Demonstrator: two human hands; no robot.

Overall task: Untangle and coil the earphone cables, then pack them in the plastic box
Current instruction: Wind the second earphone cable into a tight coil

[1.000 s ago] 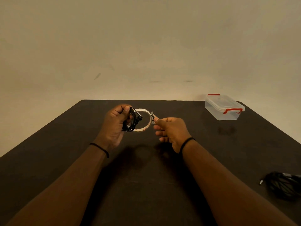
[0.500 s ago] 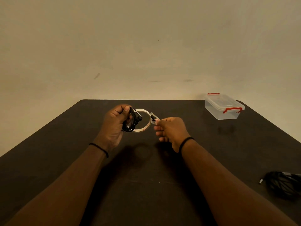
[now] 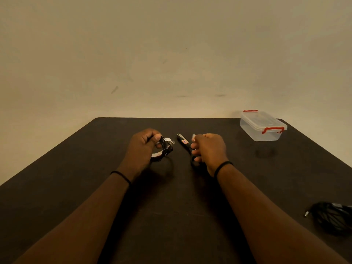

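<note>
My left hand (image 3: pixel 142 148) is closed on a small coil of black earphone cable (image 3: pixel 165 148), together with a white tape roll (image 3: pixel 168 140) that sits against the coil. My right hand (image 3: pixel 209 149) grips black-handled scissors (image 3: pixel 183 141), their blades pointing up and left toward the coil with a gap between. A small pale strip (image 3: pixel 194 136) shows at my right fingertips. The clear plastic box (image 3: pixel 261 128), lid on with red clips, stands at the table's far right. A second tangle of black cable (image 3: pixel 333 218) lies at the right edge.
The dark table (image 3: pixel 171 206) ends at a beige wall behind. The box stands close to the far right corner. The loose cable tangle has a plug end poking out to its left, near my right forearm.
My hands have pulled apart. The scissors, earlier at the tape roll's edge, now sit clear of it to the right. The tape roll has turned and is tucked closer into my left hand.
</note>
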